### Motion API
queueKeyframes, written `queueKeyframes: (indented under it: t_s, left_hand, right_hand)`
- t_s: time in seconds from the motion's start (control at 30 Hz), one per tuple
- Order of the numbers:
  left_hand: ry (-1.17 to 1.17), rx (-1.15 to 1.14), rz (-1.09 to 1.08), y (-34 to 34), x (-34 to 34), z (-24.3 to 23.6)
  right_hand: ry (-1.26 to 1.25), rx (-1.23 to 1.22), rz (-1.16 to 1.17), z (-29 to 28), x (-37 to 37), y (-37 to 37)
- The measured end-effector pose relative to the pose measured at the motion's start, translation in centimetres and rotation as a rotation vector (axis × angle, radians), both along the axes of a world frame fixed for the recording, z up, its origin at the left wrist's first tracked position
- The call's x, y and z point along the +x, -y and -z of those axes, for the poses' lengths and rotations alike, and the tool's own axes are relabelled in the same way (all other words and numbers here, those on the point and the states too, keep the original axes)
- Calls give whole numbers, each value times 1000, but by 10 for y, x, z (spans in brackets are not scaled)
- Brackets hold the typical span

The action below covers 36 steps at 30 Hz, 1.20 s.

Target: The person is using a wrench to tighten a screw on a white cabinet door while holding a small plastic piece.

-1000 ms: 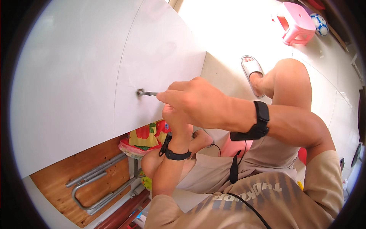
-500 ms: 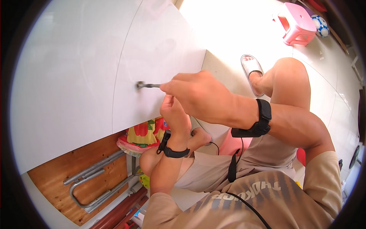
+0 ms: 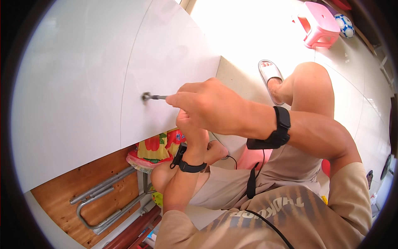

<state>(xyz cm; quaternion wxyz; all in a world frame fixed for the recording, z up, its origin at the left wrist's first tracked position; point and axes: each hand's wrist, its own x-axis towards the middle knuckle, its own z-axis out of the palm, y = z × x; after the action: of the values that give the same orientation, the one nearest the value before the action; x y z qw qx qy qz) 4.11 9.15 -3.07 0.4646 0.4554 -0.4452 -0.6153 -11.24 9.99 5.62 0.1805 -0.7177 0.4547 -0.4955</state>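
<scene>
My right hand [image 3: 205, 106] grips a thin dark metal tool [image 3: 157, 97], whose head meets a small dark fitting [image 3: 145, 97] on the white panel [image 3: 87, 79]. The thumb and curled fingers cover the tool's near end. Underneath, my left hand [image 3: 190, 126] is closed and mostly hidden behind the right one, so what it holds cannot be made out. Both wrists wear black straps.
Below the panel are a wooden board [image 3: 54, 199] with metal tubes [image 3: 89, 197] and colourful bags [image 3: 149, 147] on a seat. My bent legs frame the lower area. A pink stool [image 3: 321, 20] and a ball [image 3: 344, 25] stand at top right on the tiled floor [image 3: 360, 70].
My hands and the tool rose slightly half a second ago and now sit a little lower again and slightly further left in view. The grip looks the same.
</scene>
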Motion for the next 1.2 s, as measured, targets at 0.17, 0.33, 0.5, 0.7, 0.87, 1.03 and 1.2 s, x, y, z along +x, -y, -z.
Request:
queueKeyframes:
  t_s: [0.17,0.33,0.5,0.7,0.87,1.03,1.2]
  left_hand:
    - [28,38,-9,6,2,-5]
    - [-7,52,-22,2,3,-7]
    - [62,67,-7,2,-3,-15]
    - [237,-37,-44,5,16,20]
    - [66,68,23,2,2,-9]
    - [299,-10,22,7,20,19]
    - [-52,-4,130,3,17,4]
  right_hand:
    - [128,-181,95,10,-5,4]
    - [-28,-26,-2,9,3,-2]
    - [-1,-28,35,6,-5,2]
    - [-67,15,-6,5,7,-3]
    - [29,-76,72,11,0,1]
    - [-88,-19,-11,4,15,-5]
    - [-4,-56,23,-1,4,-9]
